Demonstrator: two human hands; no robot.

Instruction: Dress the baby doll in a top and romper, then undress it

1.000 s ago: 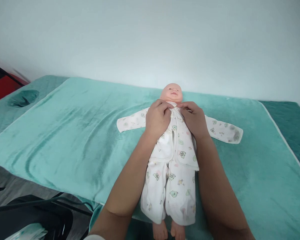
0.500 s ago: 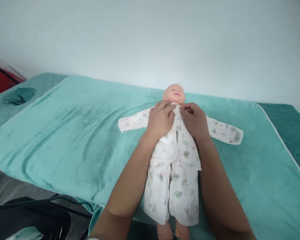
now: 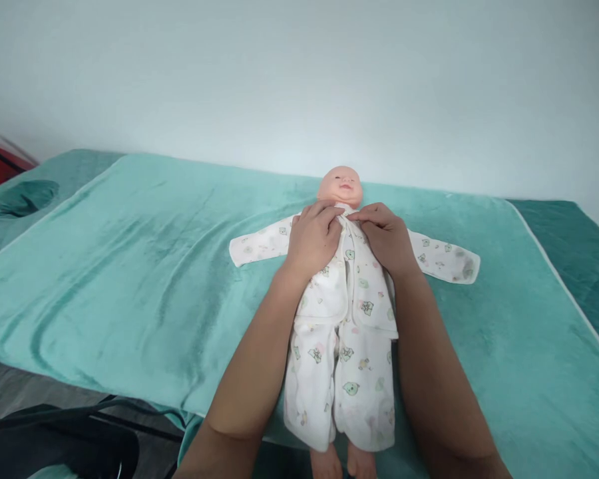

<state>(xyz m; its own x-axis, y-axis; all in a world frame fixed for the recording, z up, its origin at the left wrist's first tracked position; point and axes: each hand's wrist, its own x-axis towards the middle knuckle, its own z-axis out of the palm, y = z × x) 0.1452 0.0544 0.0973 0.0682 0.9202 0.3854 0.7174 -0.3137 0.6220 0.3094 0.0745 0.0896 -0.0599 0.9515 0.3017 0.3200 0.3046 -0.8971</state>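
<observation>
A baby doll (image 3: 340, 184) lies on its back, dressed in a white printed baby jacket (image 3: 374, 296) and matching trousers (image 3: 362, 386). The jacket's sleeves stretch out to both sides, and its front edges part slightly below the chest. At the collar, my left hand (image 3: 313, 234) is closed on the jacket's edge from the left. My right hand (image 3: 387, 234) pinches the jacket's other edge just under the doll's chin. The fingertips of both hands nearly meet there; the fastening between them is too small to make out. Bare doll feet (image 3: 327, 464) show below the trouser legs.
A green cloth (image 3: 120, 286) covers the padded bed, which has a round hole (image 3: 24, 198) at its left end. Behind the bed rises a pale wall (image 3: 299, 80). A dark object (image 3: 60, 442) with a cable stands on the floor at lower left.
The view has shifted slightly, so the doll appears a little further left. Both hands remain at the collar; the right fingers have straightened a little toward the left hand.
</observation>
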